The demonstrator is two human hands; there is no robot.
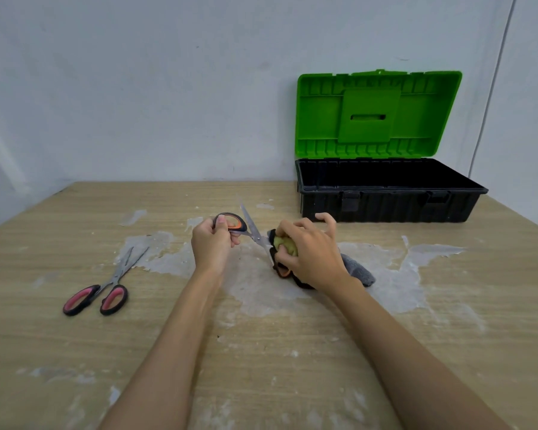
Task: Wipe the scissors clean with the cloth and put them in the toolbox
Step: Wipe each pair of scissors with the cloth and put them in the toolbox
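My left hand (212,243) grips the black-and-orange handles of a pair of scissors (251,228), whose blades are spread apart above the table. One blade points up and away; the other runs into the cloth (356,268), a bunched grey, yellow and black rag. My right hand (308,249) holds that cloth curled around the lower blade. A second pair of scissors (106,287) with pink-and-black handles lies flat at the left, blades slightly parted. The toolbox (392,200) stands open at the back right, its black tub dark inside and its green lid (378,114) upright.
The wooden table (261,352) is worn, with pale scraped patches around my hands. A light wall rises behind the table and toolbox. A thin cable (494,82) runs down the wall at the far right.
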